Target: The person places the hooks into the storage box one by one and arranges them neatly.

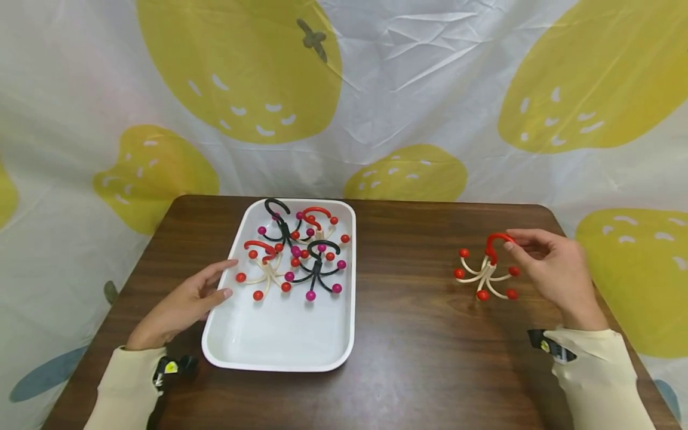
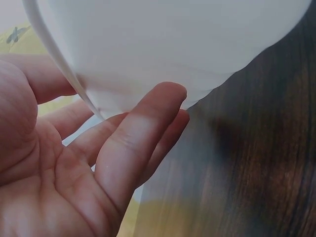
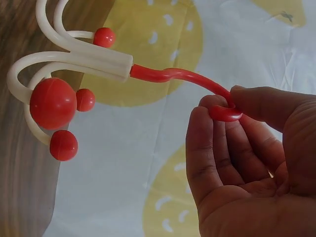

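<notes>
My right hand (image 1: 556,272) pinches the red hook end of a multi-arm hanging hook (image 1: 486,275) between thumb and fingers, over the table's right side. This hanging hook has curved cream arms tipped with red balls, seen closely in the right wrist view. At the left, my left hand (image 1: 185,304) holds the side of a white tray (image 1: 279,360), with thumb and a finger at its rim; in the left wrist view other fingers (image 2: 143,133) lie against the outer wall. In the tray stand more hanging hooks, two black with magenta balls (image 1: 317,272) and two cream with red balls (image 1: 269,273).
The dark brown wooden table (image 1: 408,358) extends beneath everything. A white cloth (image 1: 398,107) printed with yellow fruit hangs behind it and down its sides. The hanging hooks stand crowded together in the tray's far half.
</notes>
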A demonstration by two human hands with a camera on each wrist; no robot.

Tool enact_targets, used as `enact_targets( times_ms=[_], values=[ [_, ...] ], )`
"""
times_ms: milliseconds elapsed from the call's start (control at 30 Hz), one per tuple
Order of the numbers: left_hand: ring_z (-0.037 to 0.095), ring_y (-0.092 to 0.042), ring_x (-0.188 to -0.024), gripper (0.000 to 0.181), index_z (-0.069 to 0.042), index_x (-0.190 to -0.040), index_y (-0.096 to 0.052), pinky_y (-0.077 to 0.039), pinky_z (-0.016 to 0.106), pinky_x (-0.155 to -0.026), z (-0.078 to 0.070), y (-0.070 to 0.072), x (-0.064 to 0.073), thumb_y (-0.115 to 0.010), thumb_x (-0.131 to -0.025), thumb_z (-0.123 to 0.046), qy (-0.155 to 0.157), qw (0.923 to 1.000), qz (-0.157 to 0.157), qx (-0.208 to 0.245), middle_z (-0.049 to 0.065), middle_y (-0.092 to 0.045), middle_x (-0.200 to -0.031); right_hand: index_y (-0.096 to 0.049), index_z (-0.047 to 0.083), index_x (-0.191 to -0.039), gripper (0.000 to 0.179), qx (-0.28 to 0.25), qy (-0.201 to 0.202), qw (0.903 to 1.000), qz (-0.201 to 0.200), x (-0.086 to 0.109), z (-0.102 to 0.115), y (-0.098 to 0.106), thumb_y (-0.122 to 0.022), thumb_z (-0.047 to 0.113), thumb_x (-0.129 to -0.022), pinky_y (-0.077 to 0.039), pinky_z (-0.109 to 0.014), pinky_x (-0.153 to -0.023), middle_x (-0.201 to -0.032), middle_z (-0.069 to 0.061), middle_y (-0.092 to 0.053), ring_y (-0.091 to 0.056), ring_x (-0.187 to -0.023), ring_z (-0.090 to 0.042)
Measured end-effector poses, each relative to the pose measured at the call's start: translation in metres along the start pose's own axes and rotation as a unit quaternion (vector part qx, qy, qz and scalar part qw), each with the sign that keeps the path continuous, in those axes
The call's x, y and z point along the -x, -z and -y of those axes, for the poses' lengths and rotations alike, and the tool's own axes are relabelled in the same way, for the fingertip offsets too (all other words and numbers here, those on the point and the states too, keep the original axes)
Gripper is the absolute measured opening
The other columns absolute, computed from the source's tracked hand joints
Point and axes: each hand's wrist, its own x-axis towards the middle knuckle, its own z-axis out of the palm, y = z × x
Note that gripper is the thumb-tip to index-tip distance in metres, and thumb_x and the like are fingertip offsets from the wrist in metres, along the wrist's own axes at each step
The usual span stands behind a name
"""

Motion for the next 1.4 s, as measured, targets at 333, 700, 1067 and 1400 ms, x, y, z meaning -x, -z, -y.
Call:
enact_targets(
  times_ms=[333, 700, 1067, 1400],
  values=[
    [0.037, -0.07, -0.116, 0.071, -0.026, -0.167, -0.03, -0.066, 0.051, -0.087, -0.001, 0.0, -0.001, -0.065, -0.106, -0.025, 0.004, 1.0, 0.0, -0.005, 0.027, -0.031, -0.168, -0.081, 0.007, -0.117, 0.026, -0.013, 0.002, 0.9999, -0.011, -0.01, 0.016, -0.001, -0.084, 0.014, -0.092, -0.05, -0.005, -0.064, -0.085, 0.042, -0.064, -0.065, -0.072, 0.018],
    [0.036, -0.071, -0.115, 0.071, -0.026, -0.167, -0.03, -0.066, 0.051, -0.087, -0.002, 0.0, -0.001, -0.066, -0.106, -0.025, 0.007, 0.9999, -0.004, -0.007, 0.027, -0.032, -0.168, -0.082, 0.007, -0.114, 0.024, -0.049, 0.042, 0.9976, -0.023, -0.019, 0.039, -0.006, -0.085, 0.009, -0.09, -0.051, -0.004, -0.067, -0.087, 0.039, -0.067, -0.067, -0.071, 0.012],
    [0.036, -0.071, -0.115, 0.071, -0.027, -0.167, -0.031, -0.065, 0.051, -0.088, -0.003, 0.0, 0.0, -0.067, -0.106, -0.025, 0.01, 0.9999, -0.004, -0.005, 0.027, -0.033, -0.168, -0.082, 0.006, -0.113, 0.023, -0.09, 0.044, 0.9946, -0.028, -0.019, 0.06, -0.008, -0.084, 0.007, -0.09, -0.053, -0.006, -0.068, -0.086, 0.031, -0.072, -0.069, -0.072, 0.008],
    [0.038, -0.069, -0.119, 0.071, -0.025, -0.168, -0.03, -0.065, 0.052, -0.089, -0.003, -0.001, 0.001, -0.065, -0.107, -0.024, 0.002, 1.0, -0.001, 0.002, 0.027, -0.033, -0.168, -0.082, 0.006, -0.111, 0.022, -0.141, 0.07, 0.9874, -0.014, -0.017, 0.085, -0.018, -0.084, 0.006, -0.09, -0.057, -0.011, -0.067, -0.089, 0.021, -0.077, -0.073, -0.071, -0.002]
  ],
)
